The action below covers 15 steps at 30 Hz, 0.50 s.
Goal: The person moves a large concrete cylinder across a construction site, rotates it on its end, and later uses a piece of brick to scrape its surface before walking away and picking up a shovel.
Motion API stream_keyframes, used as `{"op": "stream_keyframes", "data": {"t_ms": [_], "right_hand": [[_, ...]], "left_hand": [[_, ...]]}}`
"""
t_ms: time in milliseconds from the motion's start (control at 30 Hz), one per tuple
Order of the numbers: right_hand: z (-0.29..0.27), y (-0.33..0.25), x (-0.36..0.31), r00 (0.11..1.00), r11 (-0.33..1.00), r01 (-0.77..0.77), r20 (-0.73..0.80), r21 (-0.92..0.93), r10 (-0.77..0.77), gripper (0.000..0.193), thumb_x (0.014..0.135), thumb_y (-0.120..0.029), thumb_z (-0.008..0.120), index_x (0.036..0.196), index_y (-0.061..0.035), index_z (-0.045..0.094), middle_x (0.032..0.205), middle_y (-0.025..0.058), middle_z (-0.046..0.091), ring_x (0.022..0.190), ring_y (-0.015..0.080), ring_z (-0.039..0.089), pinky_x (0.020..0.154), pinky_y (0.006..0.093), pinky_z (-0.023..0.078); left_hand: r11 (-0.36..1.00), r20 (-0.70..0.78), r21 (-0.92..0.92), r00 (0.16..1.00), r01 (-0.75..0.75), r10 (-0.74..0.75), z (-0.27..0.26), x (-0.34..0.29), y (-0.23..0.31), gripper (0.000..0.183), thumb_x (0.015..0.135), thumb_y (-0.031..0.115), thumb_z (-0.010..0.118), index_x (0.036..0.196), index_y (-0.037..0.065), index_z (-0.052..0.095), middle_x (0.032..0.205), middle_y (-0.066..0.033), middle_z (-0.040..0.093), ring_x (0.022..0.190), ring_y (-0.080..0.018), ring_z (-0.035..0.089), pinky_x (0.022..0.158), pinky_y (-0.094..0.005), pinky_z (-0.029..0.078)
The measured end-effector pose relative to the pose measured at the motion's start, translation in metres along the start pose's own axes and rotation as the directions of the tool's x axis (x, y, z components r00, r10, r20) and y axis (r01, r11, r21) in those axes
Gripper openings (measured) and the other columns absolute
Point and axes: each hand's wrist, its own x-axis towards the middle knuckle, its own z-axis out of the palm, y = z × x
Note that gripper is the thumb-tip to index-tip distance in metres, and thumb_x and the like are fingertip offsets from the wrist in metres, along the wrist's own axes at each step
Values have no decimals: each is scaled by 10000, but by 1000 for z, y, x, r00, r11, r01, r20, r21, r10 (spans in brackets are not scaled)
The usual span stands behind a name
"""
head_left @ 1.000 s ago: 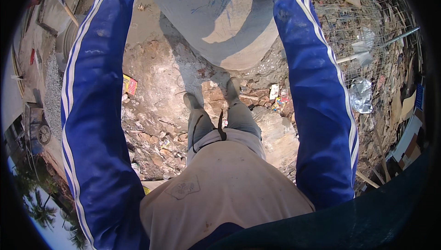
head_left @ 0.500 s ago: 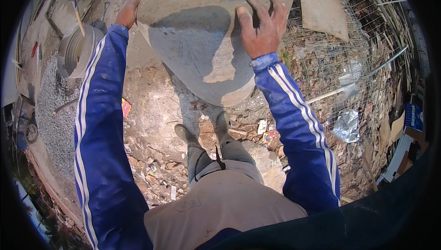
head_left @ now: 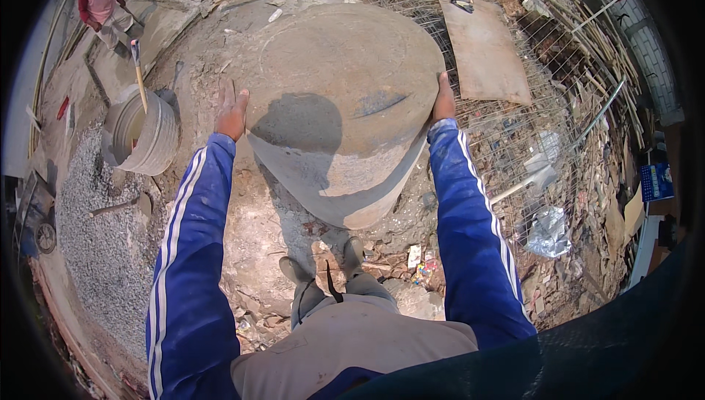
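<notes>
A large grey concrete cylinder [head_left: 345, 55] stands in front of me with its broad flat top facing up. Its side [head_left: 323, 187] narrows toward the ground in this view, and a dark shadow falls over the near top edge. My left hand [head_left: 232, 112] is at the left rim, fingers stretched out and thumb along the edge. At the right rim, my right hand [head_left: 443, 99] lies flat against the side, with a straight digit pointing up; its other fingers are mostly hidden. Both arms reach forward, the cylinder between them.
To the left are a ribbed bucket [head_left: 150, 139] with a wooden handle in it, a gravel heap [head_left: 95, 253] and a hoe-like tool [head_left: 121, 207]. A person [head_left: 103, 3] stands at the far left. Wire mesh [head_left: 499, 143], a board [head_left: 485, 55] and a shovel [head_left: 540, 172] lie right.
My right hand has moved from the cylinder's top to its right rim. My left hand remains at the left rim. The view has shifted, showing more of the far ground and the other person.
</notes>
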Motion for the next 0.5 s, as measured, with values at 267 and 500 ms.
{"op": "stream_keyframes", "data": {"t_ms": [267, 500], "right_hand": [[7, -22, -98, 973, 948, 147, -129, -283, -190, 546, 839, -407, 509, 1078, 83, 548, 1103, 279, 535, 1090, 368, 471, 958, 388, 319], [28, -26, -196, 970, 886, 219, -4, -409, -242, 652, 818, -406, 566, 1203, 104, 437, 1234, 281, 440, 1181, 373, 399, 1007, 390, 294]], "left_hand": [[937, -42, -342, 994, 76, -96, -41, -86, 3, 634, 928, 360, 351, 1361, -70, 180, 1429, -227, 181, 1342, -325, 130, 1085, -346, 87], [849, -110, -479, 944, 224, -310, -59, -183, -53, 648, 922, 390, 358, 1365, -54, 194, 1424, -196, 217, 1325, -299, 193, 1073, -325, 141]]}}
